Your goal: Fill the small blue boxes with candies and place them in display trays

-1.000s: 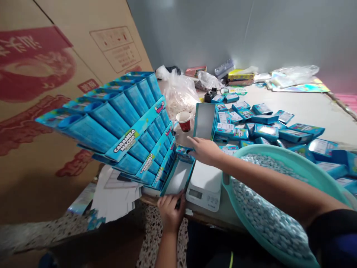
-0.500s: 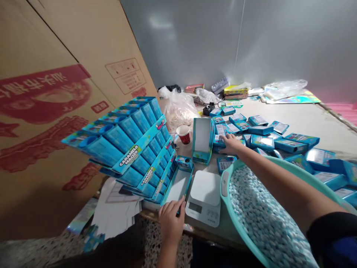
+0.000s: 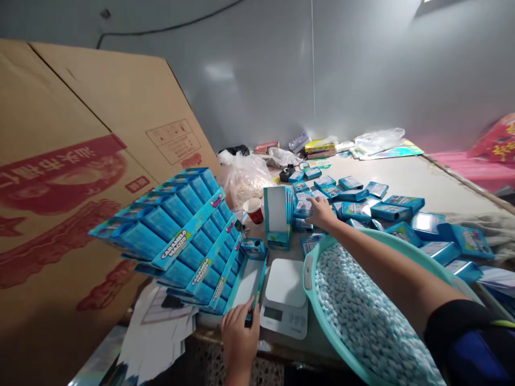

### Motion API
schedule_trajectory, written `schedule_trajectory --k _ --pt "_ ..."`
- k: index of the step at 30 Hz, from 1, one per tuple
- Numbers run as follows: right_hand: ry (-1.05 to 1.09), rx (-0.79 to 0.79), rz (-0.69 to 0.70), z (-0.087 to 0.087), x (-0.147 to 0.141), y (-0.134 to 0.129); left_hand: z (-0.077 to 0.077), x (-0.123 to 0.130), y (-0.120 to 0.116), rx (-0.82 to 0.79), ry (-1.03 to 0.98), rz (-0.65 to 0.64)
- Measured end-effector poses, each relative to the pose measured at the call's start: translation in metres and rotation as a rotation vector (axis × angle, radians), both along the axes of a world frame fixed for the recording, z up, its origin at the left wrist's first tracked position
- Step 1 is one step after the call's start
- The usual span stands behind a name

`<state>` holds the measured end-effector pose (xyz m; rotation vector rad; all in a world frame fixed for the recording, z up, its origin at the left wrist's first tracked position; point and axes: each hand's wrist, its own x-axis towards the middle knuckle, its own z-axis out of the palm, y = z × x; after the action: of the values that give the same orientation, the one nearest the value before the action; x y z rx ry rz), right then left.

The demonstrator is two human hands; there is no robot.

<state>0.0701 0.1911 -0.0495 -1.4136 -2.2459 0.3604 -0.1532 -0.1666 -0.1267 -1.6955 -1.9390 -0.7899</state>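
My left hand (image 3: 240, 329) pinches the near end of a long blue cardboard tray (image 3: 246, 285), which has a white inside. One small blue box (image 3: 253, 247) stands at the tray's far end. Across the table, my right hand (image 3: 321, 212) has its fingers closed over a small blue box (image 3: 303, 208) at the pile's left side; the fingertips are partly hidden. Just left of that hand are nested empty blue trays (image 3: 277, 210), tipped upright. A white kitchen scale (image 3: 285, 292) lies between the long tray and a turquoise basin (image 3: 322, 321) of small blue-and-white pieces.
Filled blue trays (image 3: 177, 236) are stacked on the left before a large carton (image 3: 80, 225). A paper cup (image 3: 254, 210) and a plastic bag (image 3: 246, 179) stand behind. Several loose blue boxes (image 3: 394, 210) cover the table's right side. White papers (image 3: 155, 327) hang at the near left edge.
The view has tilted up and swung slightly right, so things sit lower and further left. Both hands keep about the same places on the tray and the box.
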Motion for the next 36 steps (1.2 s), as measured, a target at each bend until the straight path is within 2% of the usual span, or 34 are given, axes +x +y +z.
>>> schedule_trajectory --k 3,5,7,10,12,13,15,16,17,18,20,21,22,24,26,29,32,36 --pt "0.084 0.089 -0.007 0.023 0.016 -0.013 0.006 -0.001 -0.002 0.143 0.089 0.003" --pt "0.151 0.147 0.079 0.037 0.039 -0.032 0.012 0.004 -0.003 0.224 0.178 -0.053" --pt "0.266 0.203 0.34 0.05 0.07 -0.061 0.022 0.018 0.001 0.292 0.193 -0.156" --pt "0.223 0.169 0.668 0.065 0.117 -0.119 0.048 0.059 0.022 0.339 -0.095 -0.249" --pt "0.111 0.123 0.806 0.073 0.139 -0.157 0.073 0.094 0.047 0.191 -0.364 -0.32" --pt "0.069 0.106 0.854 0.075 0.146 -0.172 0.086 0.111 0.062 0.052 -0.488 -0.411" --pt "0.023 0.085 0.91 0.074 0.152 -0.192 0.109 0.137 0.095 -0.339 -0.701 -0.654" --pt "0.025 0.084 0.886 0.07 0.154 -0.196 0.117 0.146 0.111 -0.486 -0.767 -0.768" --pt "0.045 0.082 0.804 0.064 0.155 -0.197 0.122 0.152 0.126 -0.566 -0.849 -0.816" --pt "0.076 0.077 0.663 0.056 0.158 -0.194 0.124 0.155 0.139 -0.598 -0.939 -0.808" --pt "0.127 0.003 0.303 0.039 0.164 -0.186 0.12 0.155 0.158 -0.563 -1.091 -0.691" --pt "0.123 -0.085 0.179 0.031 0.167 -0.183 0.116 0.154 0.165 -0.543 -1.137 -0.634" --pt "0.089 -0.2 0.113 0.024 0.17 -0.181 0.111 0.152 0.17 -0.536 -1.16 -0.604" --pt "-0.038 -0.419 0.127 0.014 0.171 -0.18 0.105 0.148 0.175 -0.56 -1.164 -0.621" --pt "-0.156 -0.517 0.202 0.009 0.163 -0.183 0.104 0.145 0.177 -0.578 -1.148 -0.684" --pt "-0.227 -0.497 0.258 0.004 0.139 -0.184 0.11 0.146 0.179 -0.53 -1.089 -0.747" --pt "-0.186 -0.423 0.271 -0.001 0.118 -0.179 0.115 0.152 0.183 -0.426 -1.011 -0.719" --pt "-0.077 -0.334 0.331 -0.003 0.115 -0.174 0.111 0.156 0.19 -0.401 -0.957 -0.715"
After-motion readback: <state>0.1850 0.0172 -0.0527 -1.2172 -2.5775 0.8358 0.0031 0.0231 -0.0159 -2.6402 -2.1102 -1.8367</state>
